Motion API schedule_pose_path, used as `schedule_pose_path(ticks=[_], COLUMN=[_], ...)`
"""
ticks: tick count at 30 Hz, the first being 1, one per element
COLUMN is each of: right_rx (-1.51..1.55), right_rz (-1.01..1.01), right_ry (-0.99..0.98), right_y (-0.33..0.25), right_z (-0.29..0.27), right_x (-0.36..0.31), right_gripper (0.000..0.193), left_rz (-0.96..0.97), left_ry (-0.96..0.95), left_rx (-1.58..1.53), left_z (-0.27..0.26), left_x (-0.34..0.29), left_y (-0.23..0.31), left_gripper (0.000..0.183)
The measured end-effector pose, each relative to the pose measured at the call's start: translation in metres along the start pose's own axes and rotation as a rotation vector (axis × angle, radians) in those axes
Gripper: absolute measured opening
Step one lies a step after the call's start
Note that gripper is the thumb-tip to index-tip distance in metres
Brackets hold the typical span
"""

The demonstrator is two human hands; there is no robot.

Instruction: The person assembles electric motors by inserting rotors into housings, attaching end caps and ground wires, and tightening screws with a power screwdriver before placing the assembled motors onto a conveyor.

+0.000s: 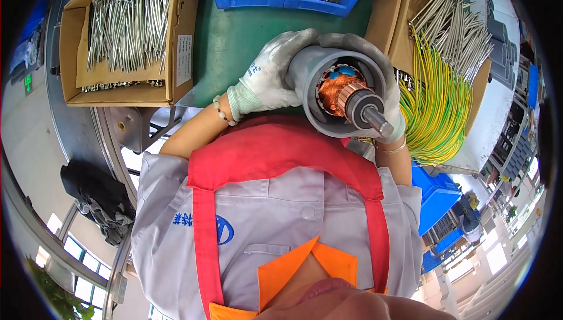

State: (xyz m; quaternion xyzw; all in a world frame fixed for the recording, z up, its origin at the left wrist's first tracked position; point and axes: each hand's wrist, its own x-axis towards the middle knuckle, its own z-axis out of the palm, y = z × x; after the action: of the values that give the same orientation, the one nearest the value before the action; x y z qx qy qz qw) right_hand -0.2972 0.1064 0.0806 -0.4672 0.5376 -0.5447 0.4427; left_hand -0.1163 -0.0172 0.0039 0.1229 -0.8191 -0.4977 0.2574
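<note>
A grey cylindrical motor housing [311,88] is held up in front of my chest, its open end tilted toward me. Inside it sits a motor armature [337,91] with copper windings, blue patches, a copper commutator, a bearing and a steel shaft poking out past the rim. My left hand [272,68], in a white knitted glove, wraps around the housing's left side. From the far and right side my gloved right hand [381,56] grips the same housing; most of its fingers are hidden behind it.
A cardboard box of long metal bolts [132,26] stands at the left. Blue bins [284,3] with metal rings lie at the far side of the green table [226,32]. On the right are more long bolts [451,32] and a bundle of yellow-green wires [440,109].
</note>
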Motion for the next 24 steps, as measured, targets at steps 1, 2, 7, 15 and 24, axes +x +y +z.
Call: schedule_pose_path(ticks=[1,2,7,15,24], right_rx=[-0.011,-0.016,-0.046,-0.262,-1.189], right_rz=[-0.069,-0.068,-0.038,-0.049,-0.366], right_ry=[-0.042,-0.04,-0.079,-0.067,-0.125], right_y=[0.003,0.003,0.001,-0.006,0.01], right_z=[-0.003,-0.004,-0.002,0.001,-0.027], right_x=[0.002,0.003,-0.005,-0.012,0.124], right_gripper=[0.102,0.102,0.103,0.108,0.018], left_rz=[0.003,-0.018,0.014,-0.018,-0.134], left_ry=[-0.002,-0.011,0.005,0.006,-0.092], left_rx=[-0.005,-0.017,0.006,-0.007,-0.1], left_z=[0.0,0.0,0.001,0.009,-0.007], left_x=[0.001,0.002,0.002,-0.002,-0.01], left_y=[0.002,0.004,0.001,-0.012,0.007], left_gripper=[0.093,0.093,0.096,0.105,0.111])
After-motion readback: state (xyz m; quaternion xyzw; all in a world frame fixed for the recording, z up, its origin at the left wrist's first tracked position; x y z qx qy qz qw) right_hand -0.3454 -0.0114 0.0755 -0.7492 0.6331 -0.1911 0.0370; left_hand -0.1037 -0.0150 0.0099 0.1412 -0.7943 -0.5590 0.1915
